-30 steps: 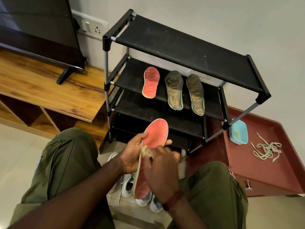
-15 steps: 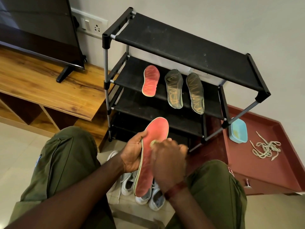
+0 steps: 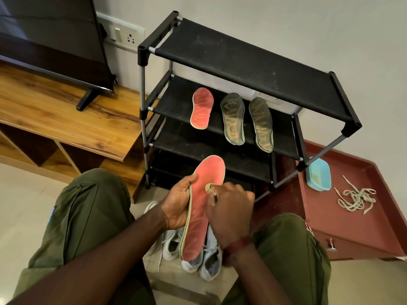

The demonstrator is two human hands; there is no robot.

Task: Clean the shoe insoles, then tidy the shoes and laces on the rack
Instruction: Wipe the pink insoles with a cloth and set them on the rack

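Seen from above my own lap: I sit facing a black shoe rack (image 3: pixel 242 62) against a pale wall. My left hand (image 3: pixel 177 204) grips a red insole (image 3: pixel 197 225) by its left edge, thumb on the face and fingers behind. It holds the insole lengthwise between my knees, toe end toward the rack. My right hand (image 3: pixel 232 209) is curled over the insole's upper half, fingertips pinching a small pale-green wad (image 3: pixel 209 187) against the red surface. I cannot tell whether the wad is cloth or sponge. Below the heel end, white shoes (image 3: pixel 210 259) sit on the floor. On the rack's second shelf lie a matching red insole (image 3: pixel 202 108) and, near it, two dark insoles (image 3: pixel 233 118) side by side. To the right, on a red cabinet top (image 3: pixel 352 230), a blue tub (image 3: pixel 319 176) stands near a loose tangle of laces (image 3: pixel 355 199).

The held insole looks thin and bendy, and I grip it on one side only. A hard rub near the toe could fold it or twist it out of my grip and drop it onto the shoes. The wad is tiny and could slip from my fingertips, leaving my nails to scrape the surface. If I rub only this patch, the heel end stays dirty.
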